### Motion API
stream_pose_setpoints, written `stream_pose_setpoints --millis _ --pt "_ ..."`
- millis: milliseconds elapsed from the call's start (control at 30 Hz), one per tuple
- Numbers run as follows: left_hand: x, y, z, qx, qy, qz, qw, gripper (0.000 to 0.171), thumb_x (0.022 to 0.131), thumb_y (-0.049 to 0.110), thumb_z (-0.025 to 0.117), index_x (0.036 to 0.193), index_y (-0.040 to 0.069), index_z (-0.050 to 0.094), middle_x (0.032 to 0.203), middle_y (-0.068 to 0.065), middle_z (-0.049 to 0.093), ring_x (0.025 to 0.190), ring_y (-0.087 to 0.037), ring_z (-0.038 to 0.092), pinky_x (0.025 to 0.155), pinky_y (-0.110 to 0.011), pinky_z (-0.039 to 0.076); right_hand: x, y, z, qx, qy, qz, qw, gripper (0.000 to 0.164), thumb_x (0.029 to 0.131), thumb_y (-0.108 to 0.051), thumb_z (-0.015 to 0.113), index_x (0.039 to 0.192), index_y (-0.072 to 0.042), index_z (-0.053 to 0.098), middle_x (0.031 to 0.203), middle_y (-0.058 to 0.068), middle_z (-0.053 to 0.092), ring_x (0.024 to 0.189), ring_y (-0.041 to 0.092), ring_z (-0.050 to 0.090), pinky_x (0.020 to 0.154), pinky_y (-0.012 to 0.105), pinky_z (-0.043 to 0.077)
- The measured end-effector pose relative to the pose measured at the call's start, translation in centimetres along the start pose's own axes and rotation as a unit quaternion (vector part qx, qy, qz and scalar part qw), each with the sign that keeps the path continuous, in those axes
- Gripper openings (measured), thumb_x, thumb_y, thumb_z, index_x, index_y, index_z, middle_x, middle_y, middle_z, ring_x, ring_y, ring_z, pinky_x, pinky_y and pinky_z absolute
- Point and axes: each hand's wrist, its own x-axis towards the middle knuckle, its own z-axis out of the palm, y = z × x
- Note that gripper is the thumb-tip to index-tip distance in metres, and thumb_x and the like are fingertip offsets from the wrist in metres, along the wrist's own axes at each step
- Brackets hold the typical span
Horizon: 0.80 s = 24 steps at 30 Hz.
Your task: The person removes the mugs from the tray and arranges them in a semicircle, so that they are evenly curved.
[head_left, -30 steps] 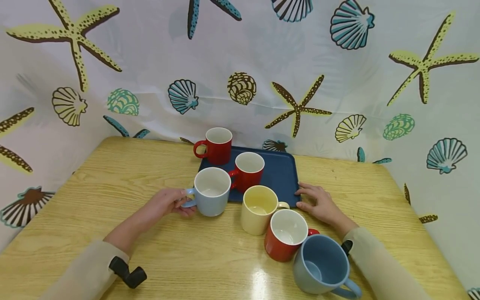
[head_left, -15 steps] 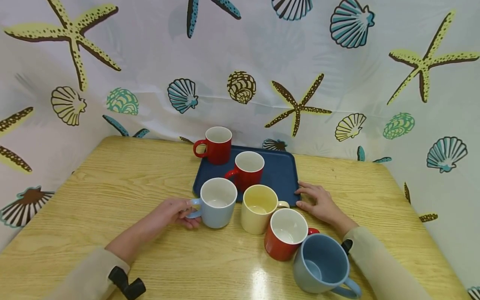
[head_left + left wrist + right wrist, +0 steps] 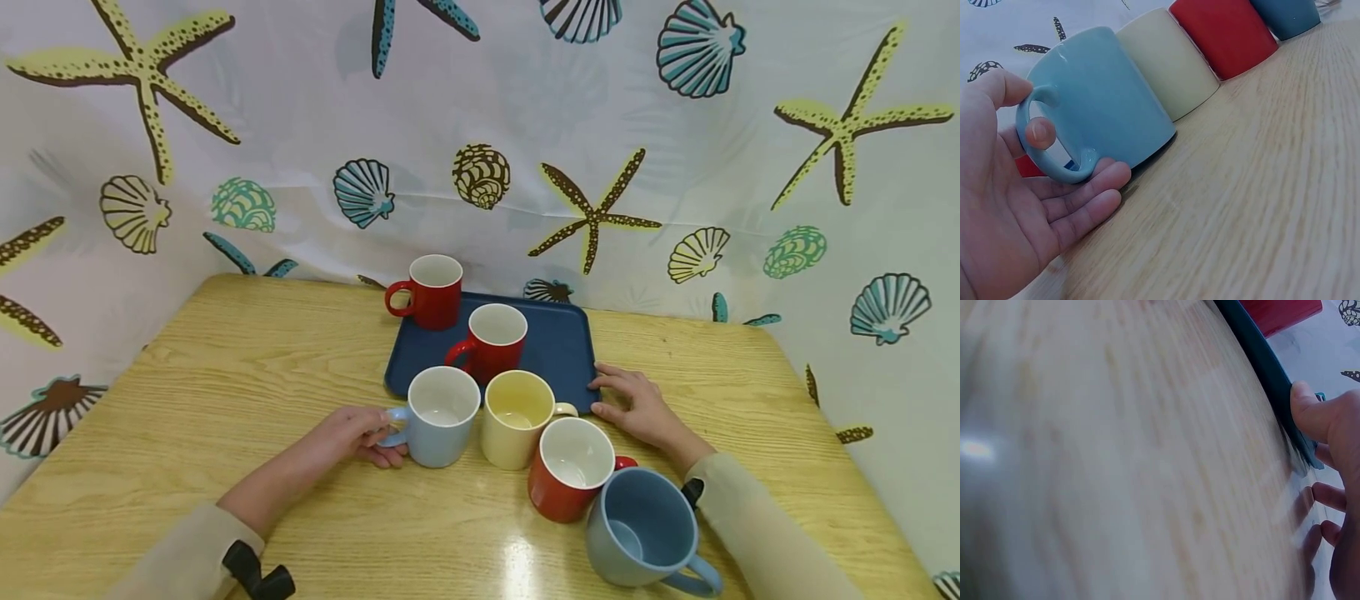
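My left hand [image 3: 352, 437] pinches the handle of a light blue mug [image 3: 441, 437], white inside and upright at the front-left of the dark blue tray [image 3: 558, 354]. In the left wrist view the thumb rests atop the handle [image 3: 1040, 164], one fingertip pokes through its loop, and the lower fingers lie beneath. A pale yellow mug [image 3: 513, 446] stands immediately right of it. My right hand [image 3: 637, 408] touches the tray's front right corner with thumb and fingers loosely extended. The right wrist view shows the thumb [image 3: 1310, 412] against the tray's rim [image 3: 1266, 369].
Two red mugs, one behind [image 3: 437, 307] and one nearer [image 3: 498, 358], stand on the tray. Right of the yellow mug, a third red mug [image 3: 562, 496] and a large blue-grey mug [image 3: 637, 554] continue a diagonal row on the wooden table [image 3: 247, 358]. A patterned cloth [image 3: 420, 117] hangs behind.
My left hand has brought the light blue mug toward me and rightward, off the tray's front edge and closer to the yellow mug. My right hand has stayed at the tray corner.
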Motion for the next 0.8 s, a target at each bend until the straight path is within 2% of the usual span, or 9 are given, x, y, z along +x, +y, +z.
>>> stream_pose_setpoints --millis 333,533,700,800 --pt "0.79 0.17 0.08 -0.027 -0.019 -0.018 0.9993 0.037 0.097 0.020 0.036 0.062 0.006 0.041 0.094 -0.021 0.065 0.078 -0.017 0.066 0.066 -0.029 0.053 0.10 0.39 0.20 -0.003 -0.002 0.002 1.000 0.032 0.086 -0.031 0.067 0.115 -0.017 0.063 0.143 0.011 0.040 0.127 0.036 0.033 0.099 0.060 0.020" --pt "0.72 0.13 0.08 -0.012 -0.021 -0.037 0.9990 0.037 0.097 0.025 0.037 0.068 0.004 0.044 0.099 -0.021 0.064 0.083 -0.021 0.066 0.061 -0.028 0.050 0.13 0.31 0.24 -0.001 -0.002 0.003 1.000 0.033 0.085 -0.031 0.067 0.115 -0.017 0.063 0.143 0.011 0.040 0.127 0.036 0.033 0.100 0.059 0.020" --pt "0.58 0.14 0.09 -0.004 -0.025 -0.050 0.9984 0.038 0.097 0.030 0.038 0.074 0.002 0.047 0.103 -0.021 0.064 0.086 -0.023 0.064 0.061 -0.028 0.048 0.07 0.44 0.24 -0.005 0.004 -0.005 1.000 0.032 0.086 -0.031 0.067 0.114 -0.016 0.064 0.142 0.012 0.041 0.126 0.036 0.034 0.099 0.059 0.021" --pt "0.56 0.26 0.18 -0.004 -0.027 -0.052 0.9983 0.037 0.097 0.032 0.038 0.076 0.003 0.049 0.097 -0.021 0.065 0.086 -0.024 0.063 0.062 -0.027 0.048 -0.02 0.54 0.26 -0.003 0.010 -0.011 1.000 0.033 0.086 -0.033 0.066 0.113 -0.016 0.064 0.142 0.013 0.041 0.125 0.037 0.035 0.098 0.060 0.021"
